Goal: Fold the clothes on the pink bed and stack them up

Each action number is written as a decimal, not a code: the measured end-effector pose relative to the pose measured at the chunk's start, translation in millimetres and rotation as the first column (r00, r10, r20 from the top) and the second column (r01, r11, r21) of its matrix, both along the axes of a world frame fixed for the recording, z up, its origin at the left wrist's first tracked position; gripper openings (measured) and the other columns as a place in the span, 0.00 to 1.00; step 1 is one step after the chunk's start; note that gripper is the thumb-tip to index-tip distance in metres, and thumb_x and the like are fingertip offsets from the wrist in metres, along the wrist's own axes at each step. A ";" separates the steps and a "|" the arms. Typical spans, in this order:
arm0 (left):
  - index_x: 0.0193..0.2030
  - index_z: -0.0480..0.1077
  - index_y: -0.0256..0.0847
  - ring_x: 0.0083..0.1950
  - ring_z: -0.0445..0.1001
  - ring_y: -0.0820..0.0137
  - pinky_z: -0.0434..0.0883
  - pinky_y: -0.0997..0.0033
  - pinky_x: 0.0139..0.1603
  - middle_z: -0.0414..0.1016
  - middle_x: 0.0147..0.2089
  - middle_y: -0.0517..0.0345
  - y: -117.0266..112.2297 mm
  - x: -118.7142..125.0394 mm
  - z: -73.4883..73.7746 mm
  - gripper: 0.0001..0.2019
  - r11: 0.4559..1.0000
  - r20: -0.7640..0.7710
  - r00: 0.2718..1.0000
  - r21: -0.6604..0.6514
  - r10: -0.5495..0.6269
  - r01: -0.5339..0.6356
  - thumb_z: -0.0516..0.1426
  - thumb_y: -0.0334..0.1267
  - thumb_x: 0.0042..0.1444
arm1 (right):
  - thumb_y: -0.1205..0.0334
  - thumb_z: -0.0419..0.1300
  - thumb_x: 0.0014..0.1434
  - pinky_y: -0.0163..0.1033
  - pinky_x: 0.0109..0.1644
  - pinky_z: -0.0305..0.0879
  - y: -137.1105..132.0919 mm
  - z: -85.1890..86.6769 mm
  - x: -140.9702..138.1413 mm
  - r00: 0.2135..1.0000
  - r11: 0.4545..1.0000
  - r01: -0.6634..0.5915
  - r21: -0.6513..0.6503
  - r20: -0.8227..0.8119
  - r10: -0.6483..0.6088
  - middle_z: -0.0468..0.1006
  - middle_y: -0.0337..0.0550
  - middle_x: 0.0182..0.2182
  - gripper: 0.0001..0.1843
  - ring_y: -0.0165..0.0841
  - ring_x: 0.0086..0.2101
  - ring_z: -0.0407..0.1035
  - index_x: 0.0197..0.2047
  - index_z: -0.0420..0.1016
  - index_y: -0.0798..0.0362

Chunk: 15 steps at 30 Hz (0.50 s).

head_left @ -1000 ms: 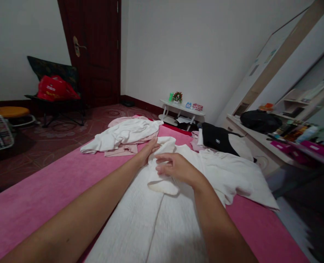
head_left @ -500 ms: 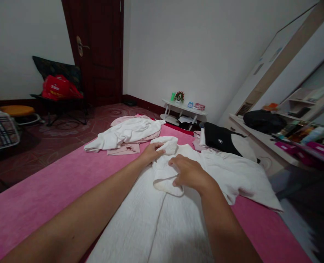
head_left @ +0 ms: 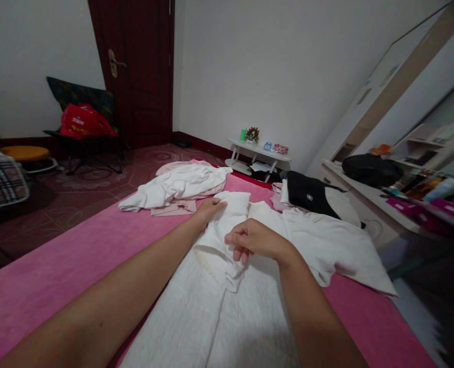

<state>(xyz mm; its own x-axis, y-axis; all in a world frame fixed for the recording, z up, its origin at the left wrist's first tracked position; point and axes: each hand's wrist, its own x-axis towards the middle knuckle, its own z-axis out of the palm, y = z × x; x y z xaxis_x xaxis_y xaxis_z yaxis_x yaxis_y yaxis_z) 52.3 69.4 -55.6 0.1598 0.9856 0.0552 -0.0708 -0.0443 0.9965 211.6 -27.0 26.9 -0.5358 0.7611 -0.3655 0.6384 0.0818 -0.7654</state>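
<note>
A white garment (head_left: 227, 301) lies spread along the pink bed (head_left: 69, 260) in front of me. My left hand (head_left: 207, 208) grips its far upper edge with fingers closed on the cloth. My right hand (head_left: 255, 240) is closed in a pinch on a fold of the same white garment near its middle, lifting the fold a little so it hangs below the fingers. Both forearms reach out over the cloth.
A heap of white and pale pink clothes (head_left: 177, 188) lies at the bed's far end, a black-and-white garment (head_left: 311, 195) to its right. Beyond stand a small white table (head_left: 258, 152), a dark door (head_left: 135, 71), a chair with a red bag (head_left: 83, 121), and a cluttered shelf (head_left: 399, 191) at right.
My right hand turned from pressing flat on the fold to pinching it and drew it up and toward me. My left hand stayed on the far edge.
</note>
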 end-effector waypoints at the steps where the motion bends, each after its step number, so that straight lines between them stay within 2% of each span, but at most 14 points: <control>1: 0.24 0.67 0.36 0.19 0.60 0.77 0.55 0.77 0.20 0.65 0.20 0.64 0.2 0.6 0.2 0.19 1.000 0.000 1.000 0.009 0.003 -0.003 0.63 0.52 0.41 | 0.46 0.51 0.61 0.32 0.26 0.61 0.4 -3.8 -2.9 0.999 1.000 0.010 0.015 0.047 -0.011 0.76 0.42 0.21 0.22 0.28 0.18 0.67 0.31 0.74 0.56; 3: 0.26 0.69 0.35 0.21 0.63 0.76 0.59 0.76 0.23 0.68 0.22 0.62 1.5 2.4 1.1 0.15 0.999 -0.009 1.000 0.041 0.005 -0.004 0.62 0.48 0.44 | 0.50 0.52 0.61 0.33 0.28 0.62 -0.5 -12.2 -14.3 0.973 0.981 -0.008 0.194 0.228 -0.037 0.77 0.43 0.22 0.19 0.30 0.22 0.71 0.29 0.74 0.55; 4: 0.28 0.70 0.35 0.23 0.65 0.75 0.62 0.75 0.25 0.70 0.24 0.60 2.3 3.3 2.4 0.13 0.998 -0.018 1.000 0.063 0.007 -0.006 0.62 0.44 0.44 | 0.53 0.55 0.60 0.34 0.31 0.63 -2.3 -16.3 -22.6 0.941 0.944 -0.047 0.326 0.331 -0.068 0.79 0.44 0.24 0.16 0.32 0.26 0.73 0.29 0.75 0.55; 6: 0.33 0.73 0.35 0.30 0.70 0.71 0.67 0.73 0.32 0.74 0.31 0.57 3.2 4.8 7.4 0.09 0.993 -0.043 0.999 0.117 0.023 -0.018 0.62 0.35 0.42 | 0.58 0.59 0.55 0.37 0.37 0.64 -7.9 -23.1 -41.1 0.859 0.821 -0.155 0.549 0.486 -0.162 0.81 0.49 0.30 0.10 0.38 0.34 0.75 0.30 0.77 0.55; 8: 0.39 0.75 0.37 0.40 0.73 0.67 0.70 0.70 0.40 0.76 0.42 0.54 1.7 5.5 16.1 0.15 0.965 -0.110 0.990 0.258 0.088 -0.057 0.60 0.27 0.40 | 0.63 0.59 0.53 0.40 0.39 0.65 -14.5 -27.8 -57.1 0.799 0.734 -0.237 0.636 0.558 -0.225 0.81 0.54 0.34 0.09 0.41 0.37 0.75 0.34 0.79 0.57; 10: 0.40 0.76 0.40 0.48 0.72 0.64 0.70 0.65 0.48 0.74 0.50 0.53 -2.6 6.1 26.7 0.17 0.881 -0.197 0.967 0.471 0.160 -0.050 0.57 0.25 0.42 | 0.65 0.58 0.52 0.41 0.40 0.65 -19.8 -31.7 -66.1 0.789 0.694 -0.283 0.662 0.572 -0.224 0.80 0.56 0.34 0.11 0.41 0.37 0.74 0.36 0.79 0.59; 12: 0.36 0.77 0.40 0.51 0.72 0.64 0.69 0.62 0.53 0.75 0.50 0.53 -7.5 7.4 35.6 0.14 0.778 -0.283 0.949 0.624 0.138 0.073 0.55 0.25 0.46 | 0.66 0.57 0.52 0.42 0.41 0.65 -22.9 -36.2 -67.8 0.820 0.643 -0.295 0.706 0.533 -0.209 0.79 0.56 0.36 0.11 0.42 0.39 0.72 0.36 0.79 0.59; 15: 0.36 0.79 0.40 0.48 0.75 0.65 0.68 0.64 0.55 0.79 0.44 0.54 -10.1 12.3 37.3 0.15 0.706 -0.433 0.897 0.606 -0.093 0.366 0.52 0.26 0.49 | 0.65 0.56 0.53 0.44 0.43 0.64 -25.5 -44.9 -64.7 0.854 0.597 -0.309 0.740 0.493 -0.169 0.76 0.56 0.38 0.12 0.43 0.42 0.69 0.36 0.79 0.59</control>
